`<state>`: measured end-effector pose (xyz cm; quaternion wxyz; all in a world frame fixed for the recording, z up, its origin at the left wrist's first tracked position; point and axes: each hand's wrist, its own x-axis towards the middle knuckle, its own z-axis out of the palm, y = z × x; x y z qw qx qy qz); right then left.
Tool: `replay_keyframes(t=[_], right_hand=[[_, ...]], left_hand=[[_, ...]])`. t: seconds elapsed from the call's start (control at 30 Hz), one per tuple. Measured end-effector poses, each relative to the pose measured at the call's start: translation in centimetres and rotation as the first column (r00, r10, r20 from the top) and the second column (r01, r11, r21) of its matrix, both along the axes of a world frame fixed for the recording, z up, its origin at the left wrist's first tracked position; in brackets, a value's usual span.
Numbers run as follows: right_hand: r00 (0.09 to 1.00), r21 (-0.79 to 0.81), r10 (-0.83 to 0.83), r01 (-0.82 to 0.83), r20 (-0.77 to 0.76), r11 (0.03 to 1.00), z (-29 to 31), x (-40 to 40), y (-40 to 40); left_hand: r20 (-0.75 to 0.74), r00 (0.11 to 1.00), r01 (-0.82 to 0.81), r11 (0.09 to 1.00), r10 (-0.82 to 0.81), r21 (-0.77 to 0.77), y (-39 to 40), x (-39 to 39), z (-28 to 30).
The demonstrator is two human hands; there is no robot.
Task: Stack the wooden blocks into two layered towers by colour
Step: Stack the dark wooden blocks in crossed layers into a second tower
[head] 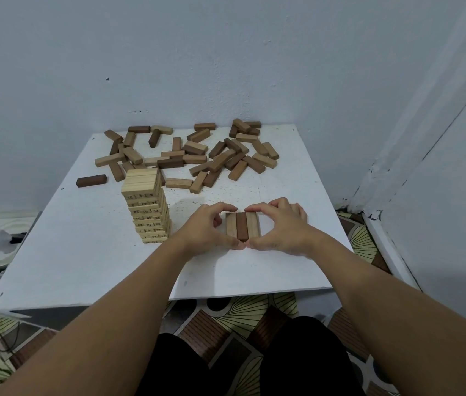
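1. Both forearms reach in from the bottom of the frame to a row of three blocks (242, 226) lying side by side right of centre on the white table (89, 252): a dark block between two lighter brown ones.
2. Left hand (210, 227) curls round the row's left side, right hand (278, 228) round its right side; thumbs meet at the near ends and index fingertips close over the far ends. Each grip looks like a light grasp on the row rather than a clench, so the step in hand appears to be squaring the first layer of the brown tower.
3. To do it well, I would press inward evenly from both sides until no gap shows, push the near ends flush with the thumbs, and let go without dragging a block askew.
4. Just left stands the pale numbered tower (148, 208), many layers high; the left wrist should stay clear of it.
5. Beyond, toward the upper middle of the frame, loose brown blocks (197, 155) in mixed shades lie scattered near the wall (226, 52); the next layer should cross this one.
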<state>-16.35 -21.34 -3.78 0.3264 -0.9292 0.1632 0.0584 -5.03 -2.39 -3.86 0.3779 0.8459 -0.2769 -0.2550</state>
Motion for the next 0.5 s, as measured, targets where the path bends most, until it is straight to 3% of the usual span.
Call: replay_keyframes(t=[0.17, 0.3, 0.4, 0.5], right_hand=[[1.0, 0.003, -0.006, 0.006, -0.019, 1.0, 0.2, -0.1, 0.0], [0.999, 0.024, 0.002, -0.001, -0.038, 1.0, 0.3, -0.1, -0.3], [0.998, 0.254, -0.048, 0.057, -0.044, 0.966, 0.4, 0.2, -1.3], [0.978, 0.518, -0.206, 0.186, -0.018, 0.835, 0.6, 0.9, -2.2]], left_hand=[[-0.038, 0.999, -0.012, 1.0, 0.012, 0.005, 0.1, -0.2, 0.4], [-0.174, 0.984, -0.038, 0.998, 0.03, -0.044, 0.3, 0.3, 0.9], [-0.279, 0.95, -0.183, 0.975, 0.143, -0.123, 0.0, 0.9, 1.4], [-0.186, 0.952, -0.277, 0.945, 0.244, -0.176, -1.0, 1.0, 1.5]])
